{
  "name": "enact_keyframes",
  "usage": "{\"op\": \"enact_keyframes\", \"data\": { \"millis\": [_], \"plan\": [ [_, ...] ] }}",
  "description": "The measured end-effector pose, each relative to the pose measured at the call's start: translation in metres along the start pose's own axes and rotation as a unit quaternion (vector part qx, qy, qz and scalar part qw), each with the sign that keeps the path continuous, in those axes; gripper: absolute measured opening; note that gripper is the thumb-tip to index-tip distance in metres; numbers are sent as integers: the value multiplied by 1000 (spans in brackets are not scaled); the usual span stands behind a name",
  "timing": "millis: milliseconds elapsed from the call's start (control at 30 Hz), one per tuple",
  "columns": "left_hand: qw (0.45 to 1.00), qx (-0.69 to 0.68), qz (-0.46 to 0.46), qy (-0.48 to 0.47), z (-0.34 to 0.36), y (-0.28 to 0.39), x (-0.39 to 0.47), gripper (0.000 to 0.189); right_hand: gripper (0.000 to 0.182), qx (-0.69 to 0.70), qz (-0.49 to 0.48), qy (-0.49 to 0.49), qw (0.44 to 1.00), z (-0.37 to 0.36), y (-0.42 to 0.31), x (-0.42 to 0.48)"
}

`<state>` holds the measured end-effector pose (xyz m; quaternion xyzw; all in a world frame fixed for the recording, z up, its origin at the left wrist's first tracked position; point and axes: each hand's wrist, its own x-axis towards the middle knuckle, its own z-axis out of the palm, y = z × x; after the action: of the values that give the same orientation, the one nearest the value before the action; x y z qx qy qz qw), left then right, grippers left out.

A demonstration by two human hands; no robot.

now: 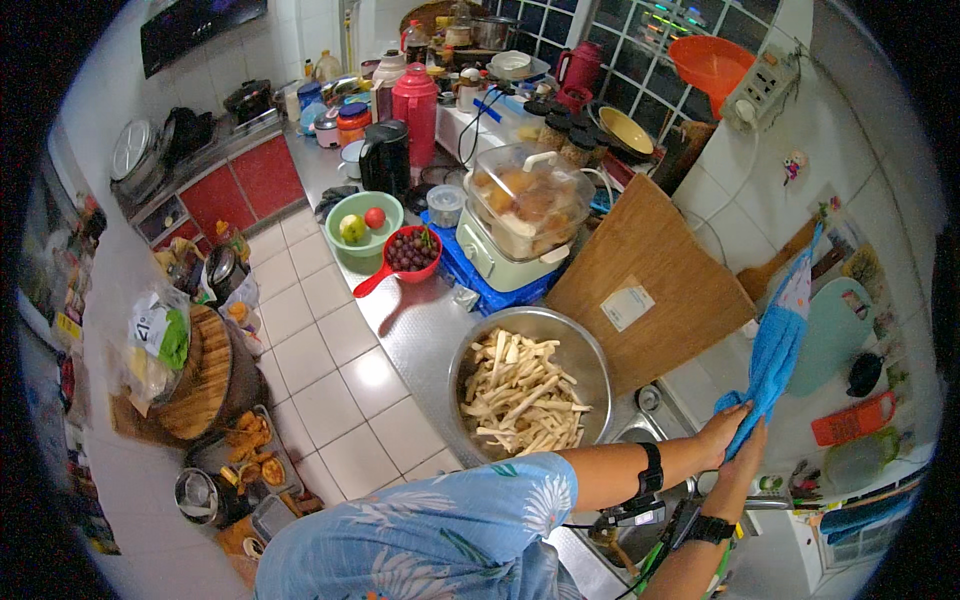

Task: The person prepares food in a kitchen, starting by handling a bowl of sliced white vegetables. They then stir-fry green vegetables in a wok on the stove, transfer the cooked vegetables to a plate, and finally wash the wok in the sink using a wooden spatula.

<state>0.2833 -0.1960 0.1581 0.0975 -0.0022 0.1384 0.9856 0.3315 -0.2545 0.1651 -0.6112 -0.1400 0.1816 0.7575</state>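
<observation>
Both my hands are at the lower part of a blue hand towel (772,352), which hangs by its loop from the tiled wall at the right. My left hand (724,435) grips the cloth from its near left side. Just beside it, my right hand (745,452) also has the towel between its fingers. Below my forearms lies a steel sink (637,429), partly hidden by them. To the left, on the metal counter, a stainless steel bowl (595,352) holds a heap of pale cut food strips (525,397).
A wooden board (660,285) leans behind the bowl. Farther back stand a food steamer (499,251), a red colander (429,274) of grapes, a green basin (354,251) with fruit, a black kettle (385,161) and a pink thermos (415,105). A turquoise cutting board (832,330) hangs beyond the towel.
</observation>
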Motion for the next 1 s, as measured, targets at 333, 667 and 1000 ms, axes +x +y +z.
{"op": "enact_keyframes", "data": {
  "millis": [333,667,1000],
  "plan": [
    [986,128,102,42,-18,-16,19,27,35,-362,-71,146,918,17,6,5],
    [926,305,143,172,-29,3,-8,30,36,-327,-188,43,925,-25,34,-6],
    [701,670,-42,239,-175,-27,-64,35,45,-424,-169,-114,882,-108,49,-147]
  ]
}}
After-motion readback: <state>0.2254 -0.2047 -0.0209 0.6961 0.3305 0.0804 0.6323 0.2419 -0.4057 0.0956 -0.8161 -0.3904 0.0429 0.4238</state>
